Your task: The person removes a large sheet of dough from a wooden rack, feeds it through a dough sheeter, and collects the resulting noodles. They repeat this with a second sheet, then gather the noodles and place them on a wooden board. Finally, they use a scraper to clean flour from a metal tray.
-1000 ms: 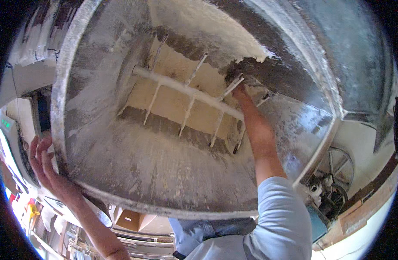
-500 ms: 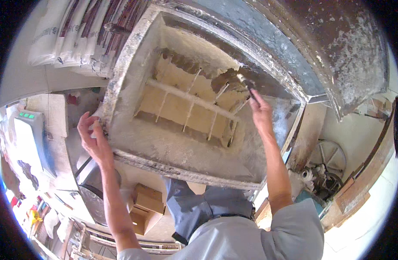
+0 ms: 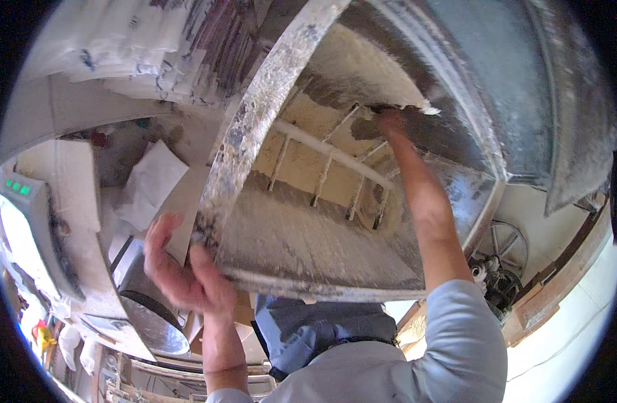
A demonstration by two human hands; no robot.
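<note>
A deep metal trough point(image 3: 322, 238), crusted with pale residue, fills the middle. Inside it runs a shaft point(image 3: 342, 158) with several thin rods, above tan powder point(image 3: 302, 151). My right hand point(image 3: 392, 124) reaches against the far wall, closed and smeared by motion. The dark-handled tool with a pale tip that it held a moment ago is almost wholly hidden now. Ragged pale residue point(image 3: 369, 60) coats the wall above this hand. At the near left corner of the rim point(image 3: 251, 127), my left hand point(image 3: 191, 275) has its fingers bent and apart, holding nothing; its forefinger side is against the corner.
A hinged lid point(image 3: 476, 60) stands raised behind the trough. Stacked white sacks point(image 3: 134, 47) lie at the far left. A device with green digits point(image 3: 26, 221) is at the left, near a metal scoop-like vessel point(image 3: 154, 316). A spoked wheel point(image 3: 503, 245) stands at the right.
My right hand has moved deeper to the far wall, taking the tool out of sight. My view has shifted and tilted toward the trough's left rim. The left hand stays by the corner.
</note>
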